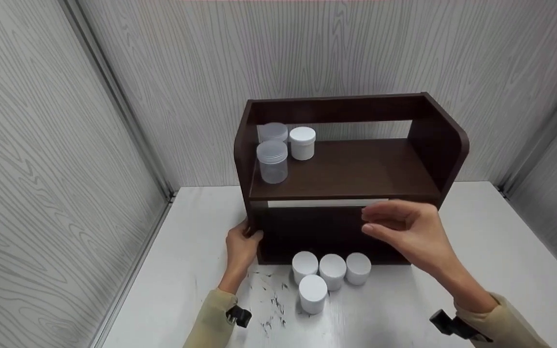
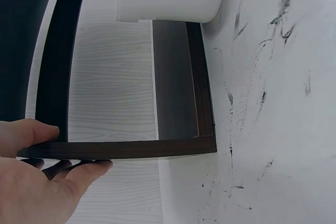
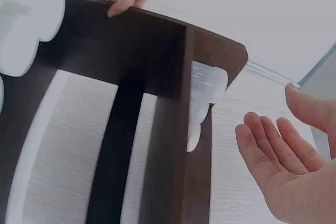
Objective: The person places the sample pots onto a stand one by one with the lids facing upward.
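Observation:
A dark brown two-tier shelf (image 1: 351, 169) stands at the back of the table. My left hand (image 1: 242, 246) grips the edge of its left side panel low down, thumb inside and fingers outside, as the left wrist view shows. In front of the shelf, at the right, my right hand (image 1: 411, 234) hovers with nothing in it, its fingers gently bent and apart from the thumb. On the upper board at the left stand a clear jar (image 1: 273, 166), another clear jar (image 1: 274, 130) behind it, and a white lidded jar (image 1: 302, 145) beside them.
Several white jars, among them the front white jar (image 1: 313, 295) and the rightmost one (image 1: 358, 268), stand on the white table (image 1: 191, 227) before the shelf. Black scuff marks lie left of them. Wood-grain panels (image 1: 186, 72) close off the back and sides.

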`<state>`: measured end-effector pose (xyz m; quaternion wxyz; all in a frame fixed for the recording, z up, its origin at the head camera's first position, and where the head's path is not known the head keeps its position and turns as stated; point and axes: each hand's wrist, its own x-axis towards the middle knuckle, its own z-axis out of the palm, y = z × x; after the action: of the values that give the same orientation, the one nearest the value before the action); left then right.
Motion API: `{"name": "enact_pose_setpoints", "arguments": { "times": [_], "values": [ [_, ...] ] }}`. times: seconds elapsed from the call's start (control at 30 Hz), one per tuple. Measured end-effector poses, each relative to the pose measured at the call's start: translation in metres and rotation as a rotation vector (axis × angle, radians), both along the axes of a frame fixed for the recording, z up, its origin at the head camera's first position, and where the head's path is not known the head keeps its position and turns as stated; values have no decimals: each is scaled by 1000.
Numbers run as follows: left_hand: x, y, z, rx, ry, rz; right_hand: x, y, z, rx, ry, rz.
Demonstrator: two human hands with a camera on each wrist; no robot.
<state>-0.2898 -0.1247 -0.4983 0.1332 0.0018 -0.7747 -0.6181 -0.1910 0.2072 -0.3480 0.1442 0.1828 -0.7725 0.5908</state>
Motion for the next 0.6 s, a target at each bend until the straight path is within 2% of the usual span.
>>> {"name": "enact_pose_setpoints", "arguments": {
  "times": [0.23,0.43,0.6],
  "values": [
    [-3,-1,1,13,-3,5,8,16,-46,1,-24,-23],
    [-2,1,0,9,4,3,1,35,-94,85,-106,-72],
    [0,1,-1,-1,6,-8,-8,46,-125,143,-192,-75]
  ]
}}
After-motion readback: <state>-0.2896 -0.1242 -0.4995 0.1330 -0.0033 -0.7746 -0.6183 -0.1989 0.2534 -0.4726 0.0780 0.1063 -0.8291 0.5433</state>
